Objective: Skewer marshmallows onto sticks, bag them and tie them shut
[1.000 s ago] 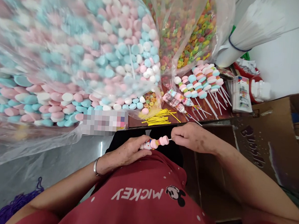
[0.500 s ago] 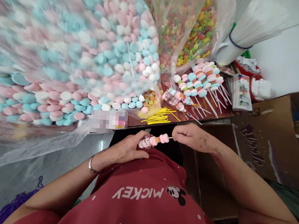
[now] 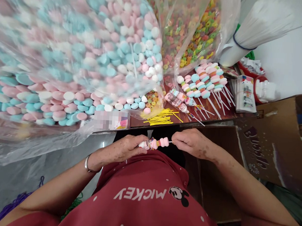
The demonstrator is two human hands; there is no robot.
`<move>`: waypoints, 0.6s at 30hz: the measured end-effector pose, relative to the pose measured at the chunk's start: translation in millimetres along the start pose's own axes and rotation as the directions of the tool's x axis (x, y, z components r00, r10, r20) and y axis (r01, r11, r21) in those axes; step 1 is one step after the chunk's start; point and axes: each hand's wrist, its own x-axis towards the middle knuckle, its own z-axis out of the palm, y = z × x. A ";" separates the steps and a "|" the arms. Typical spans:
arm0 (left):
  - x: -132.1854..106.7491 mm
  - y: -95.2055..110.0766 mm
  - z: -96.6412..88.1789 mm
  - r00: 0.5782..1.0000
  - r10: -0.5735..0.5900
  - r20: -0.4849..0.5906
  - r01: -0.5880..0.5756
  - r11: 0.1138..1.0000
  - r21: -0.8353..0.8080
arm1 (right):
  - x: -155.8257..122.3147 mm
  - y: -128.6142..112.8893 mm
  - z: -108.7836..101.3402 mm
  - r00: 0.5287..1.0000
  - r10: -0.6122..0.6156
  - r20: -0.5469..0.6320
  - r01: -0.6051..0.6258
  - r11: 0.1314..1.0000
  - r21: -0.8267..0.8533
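In front of my red shirt, a marshmallow skewer (image 3: 160, 142) with pink pieces and coloured rings lies level between my two hands. Its left part sits inside a clear printed wrapper bag (image 3: 146, 144), while the pink end on the right is bare. My left hand (image 3: 124, 147) is closed around the bag and the covered end. The thumb and fingers of my right hand (image 3: 190, 142) pinch the white stick close to the pink end. Yellow twist ties (image 3: 160, 117) lie on the table just beyond. Two wrapped skewers (image 3: 178, 100) rest beside the ties.
Unwrapped skewers (image 3: 202, 80) are piled on the brown table (image 3: 137, 122). Large clear bags hold marshmallows (image 3: 116, 56) and ring candies (image 3: 204, 32). White sticks (image 3: 265, 24) stand in a container at the back right. A cardboard box (image 3: 269, 144) is on the right.
My left thumb has come in against the bag, and that hand's fingers have closed up. My right hand has shifted slightly left and down, still on the stick.
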 end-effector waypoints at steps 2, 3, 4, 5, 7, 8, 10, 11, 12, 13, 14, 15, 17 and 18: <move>0.1 -0.6 1.6 1.000 0.003 0.009 -0.004 1.000 0.010 | -0.4 1.3 1.5 0.999 -0.037 -0.004 0.036 0.998 -0.059; 0.0 -1.3 2.7 1.000 0.010 0.011 -0.010 1.000 0.009 | -0.4 1.8 2.4 0.998 -0.056 -0.004 0.055 0.993 -0.102; -0.2 -2.2 4.1 1.000 0.018 0.010 -0.018 1.000 0.008 | -0.2 1.8 3.5 0.997 -0.075 -0.006 0.073 0.985 -0.159; -0.3 -3.3 5.6 1.000 0.027 0.006 -0.027 1.000 0.005 | 0.2 1.4 5.0 0.996 -0.092 -0.013 0.087 0.970 -0.227; 0.1 -5.2 8.9 0.999 0.042 -0.011 -0.042 0.999 0.002 | 1.7 -1.1 9.4 0.991 -0.124 -0.055 0.095 0.922 -0.375; 0.6 -5.7 10.4 0.999 0.045 -0.023 -0.045 0.999 0.004 | 2.6 -3.0 12.2 0.986 -0.142 -0.083 0.092 0.896 -0.435; 2.4 -5.1 12.7 0.999 0.036 -0.041 -0.035 0.999 0.021 | 4.4 -7.1 18.0 0.976 -0.166 -0.141 0.075 0.864 -0.498; 3.5 -4.1 13.2 0.998 0.027 -0.050 -0.026 0.999 0.029 | 5.0 -8.7 20.5 0.973 -0.163 -0.165 0.060 0.864 -0.500; 4.5 -2.9 13.1 0.998 0.016 -0.059 -0.014 0.999 0.031 | 5.3 -9.7 22.4 0.972 -0.151 -0.180 0.047 0.874 -0.483; 5.3 -1.6 12.6 0.998 0.001 -0.066 0.000 1.000 0.025 | 5.3 -10.1 23.6 0.974 -0.131 -0.184 0.034 0.891 -0.453; 5.9 -0.4 11.5 0.998 -0.018 -0.067 0.018 1.000 0.009 | 4.9 -9.8 24.0 0.977 -0.108 -0.181 0.024 0.911 -0.412; 6.2 0.6 9.9 0.997 -0.037 -0.067 0.037 0.999 -0.015 | 4.2 -8.8 23.6 0.980 -0.090 -0.175 0.020 0.930 -0.367; 5.6 1.8 5.6 0.995 -0.084 -0.057 0.079 0.994 -0.080 | 2.2 -5.8 20.8 0.983 -0.072 -0.171 0.019 0.956 -0.292; 4.8 2.0 3.1 0.993 -0.112 -0.046 0.106 0.987 -0.116 | 1.0 -4.2 18.7 0.982 -0.070 -0.175 0.021 0.963 -0.267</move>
